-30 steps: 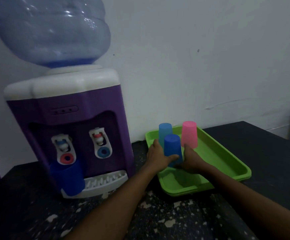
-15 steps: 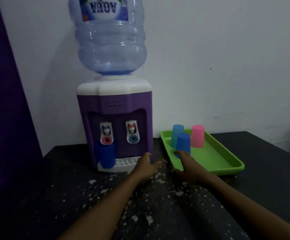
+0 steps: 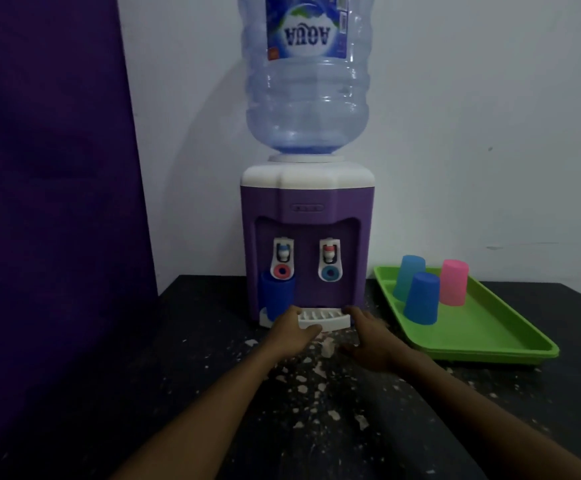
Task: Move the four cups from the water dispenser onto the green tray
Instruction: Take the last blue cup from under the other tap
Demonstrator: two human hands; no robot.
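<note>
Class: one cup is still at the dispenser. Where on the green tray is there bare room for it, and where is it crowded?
Bare: the green tray's near half, between the dark blue cup and the front rim. Crowded: the far end, with the light blue cup and pink cup.

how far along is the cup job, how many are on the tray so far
Three of four look done: a light blue cup, a blue cup and a pink cup stand upside down on the green tray. Nothing is held; the left hand and right hand are by the dispenser's drip tray. Left: the dark blue cup under the left tap.
</note>
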